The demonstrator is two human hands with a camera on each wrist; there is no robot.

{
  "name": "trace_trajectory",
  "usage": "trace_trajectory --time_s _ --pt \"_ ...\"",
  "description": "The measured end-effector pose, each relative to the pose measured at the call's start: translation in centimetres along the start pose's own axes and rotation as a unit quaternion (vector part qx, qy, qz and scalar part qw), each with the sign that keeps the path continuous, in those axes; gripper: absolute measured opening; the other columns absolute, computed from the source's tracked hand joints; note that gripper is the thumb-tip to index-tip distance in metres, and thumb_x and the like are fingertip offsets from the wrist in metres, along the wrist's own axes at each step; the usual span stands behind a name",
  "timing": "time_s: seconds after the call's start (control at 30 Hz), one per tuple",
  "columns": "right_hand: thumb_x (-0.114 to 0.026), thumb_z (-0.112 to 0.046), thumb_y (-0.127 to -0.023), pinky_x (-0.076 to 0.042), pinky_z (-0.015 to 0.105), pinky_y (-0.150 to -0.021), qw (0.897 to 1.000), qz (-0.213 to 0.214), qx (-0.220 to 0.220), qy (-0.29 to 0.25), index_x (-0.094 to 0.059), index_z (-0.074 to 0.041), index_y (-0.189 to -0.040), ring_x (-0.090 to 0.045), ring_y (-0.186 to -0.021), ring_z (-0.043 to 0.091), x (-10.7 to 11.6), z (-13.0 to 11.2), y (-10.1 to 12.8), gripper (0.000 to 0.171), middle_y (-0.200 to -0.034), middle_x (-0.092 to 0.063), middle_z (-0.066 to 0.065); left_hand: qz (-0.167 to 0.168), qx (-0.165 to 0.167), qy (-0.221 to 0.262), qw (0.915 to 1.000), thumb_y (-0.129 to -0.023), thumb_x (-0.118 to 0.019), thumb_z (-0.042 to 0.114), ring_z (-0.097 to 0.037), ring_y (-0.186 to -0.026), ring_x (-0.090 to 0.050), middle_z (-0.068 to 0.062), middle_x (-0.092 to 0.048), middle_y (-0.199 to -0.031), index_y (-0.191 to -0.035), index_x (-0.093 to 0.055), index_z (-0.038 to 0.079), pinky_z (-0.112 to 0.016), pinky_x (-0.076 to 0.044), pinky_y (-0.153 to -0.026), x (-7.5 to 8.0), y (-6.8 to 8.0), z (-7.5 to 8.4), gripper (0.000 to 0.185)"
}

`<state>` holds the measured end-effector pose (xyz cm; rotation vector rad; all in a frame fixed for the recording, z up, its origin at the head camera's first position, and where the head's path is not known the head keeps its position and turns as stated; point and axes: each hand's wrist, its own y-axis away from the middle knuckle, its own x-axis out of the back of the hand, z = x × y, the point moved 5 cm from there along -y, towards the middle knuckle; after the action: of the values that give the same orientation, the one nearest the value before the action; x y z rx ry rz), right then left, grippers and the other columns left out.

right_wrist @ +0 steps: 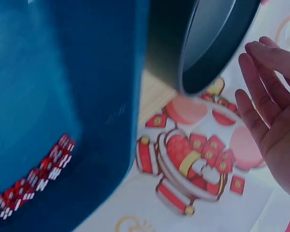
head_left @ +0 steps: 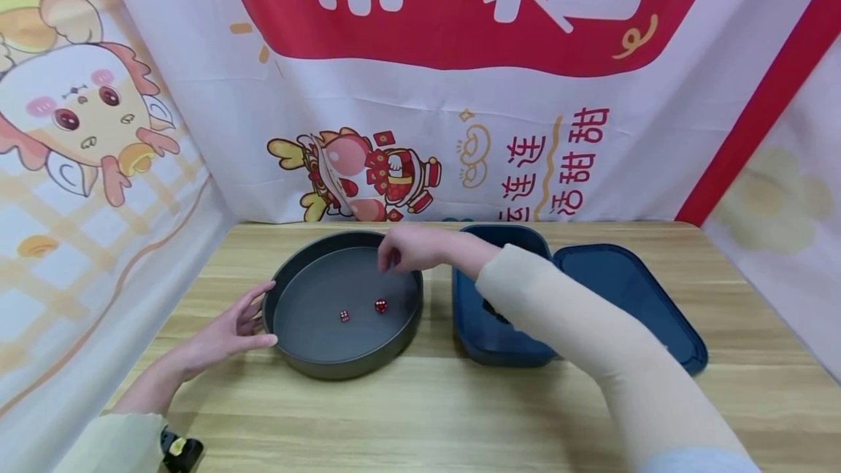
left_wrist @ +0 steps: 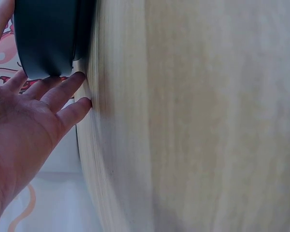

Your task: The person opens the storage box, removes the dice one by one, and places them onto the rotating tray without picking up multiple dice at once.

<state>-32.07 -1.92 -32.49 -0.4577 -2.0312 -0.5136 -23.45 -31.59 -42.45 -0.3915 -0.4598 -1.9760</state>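
Note:
A round dark grey pan [head_left: 315, 368] holds two red dice, one die [head_left: 344, 316] near its middle and another die [head_left: 381, 305] to the right. At the pan's left side my left hand [head_left: 230, 331] is spread, thumb and fingertips at the outer wall. In the left wrist view, relaxed fingers [left_wrist: 63, 94] touch the wall from outside. My right hand [head_left: 414, 247] hangs over the pan's back right part with its fingers bent down. A dark reddish spot shows between those fingers; I cannot tell whether it is a die.
Right of the pan stands a deep blue box [head_left: 502, 356], partly hidden under my right forearm. In the right wrist view, several red dice [right_wrist: 38, 176] lie inside it. Its flat blue lid [head_left: 631, 290] lies further right. Printed cloth [head_left: 427, 101] hangs behind the wooden table [head_left: 420, 422].

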Motion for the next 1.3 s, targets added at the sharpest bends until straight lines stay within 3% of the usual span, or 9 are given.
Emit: trace_trajectory --time_s 0.23,0.6,1.07,1.3 --pt "-0.069 0.001 -0.087 -0.052 0.027 -0.084 1.0 0.02 0.008 -0.014 -0.074 -0.006 -0.107 -0.064 -0.094 0.016 1.5 2.2 3.6 0.022 -0.106 -0.071 0.004 0.001 0.005 0.002 1.0 -0.092 -0.068 0.014 -0.054 -0.136 -0.017 -0.036 -0.002 -0.154 -0.156 -0.003 0.011 -0.062 -0.031 -0.102 0.0 0.0 0.0 0.091" --pt "-0.072 0.001 -0.084 -0.052 0.034 -0.085 0.998 0.044 -0.022 0.041 -0.074 -0.01 -0.105 -0.063 -0.094 0.018 0.8 7.0 8.3 0.023 -0.104 -0.07 0.0 0.003 0.001 -0.005 1.0 -0.092 -0.069 0.016 -0.053 -0.136 -0.02 -0.036 -0.005 -0.154 -0.156 -0.005 0.013 -0.06 -0.033 -0.102 0.0 -0.1 -0.2 0.091" --pt "-0.074 0.0 -0.082 -0.052 0.037 -0.081 0.991 0.046 -0.089 0.084 -0.072 -0.007 -0.113 -0.063 -0.094 0.02 -0.8 12.4 9.2 0.032 -0.11 -0.068 0.006 0.01 -0.008 -0.007 0.9999 -0.091 -0.069 0.015 -0.052 -0.135 -0.023 -0.036 -0.01 -0.153 -0.156 -0.006 0.009 -0.056 -0.035 -0.102 -0.2 0.0 0.1 0.09" --pt "-0.071 -0.002 -0.085 -0.05 0.041 -0.09 0.99 0.023 -0.122 0.065 -0.065 -0.007 -0.125 -0.061 -0.104 0.023 -1.6 13.7 8.6 0.041 -0.121 -0.064 0.01 0.007 -0.009 -0.002 0.9999 -0.092 -0.069 0.013 -0.054 -0.134 -0.023 -0.037 -0.008 -0.153 -0.156 -0.006 0.009 -0.055 -0.038 -0.1 -0.2 0.1 0.2 0.09"
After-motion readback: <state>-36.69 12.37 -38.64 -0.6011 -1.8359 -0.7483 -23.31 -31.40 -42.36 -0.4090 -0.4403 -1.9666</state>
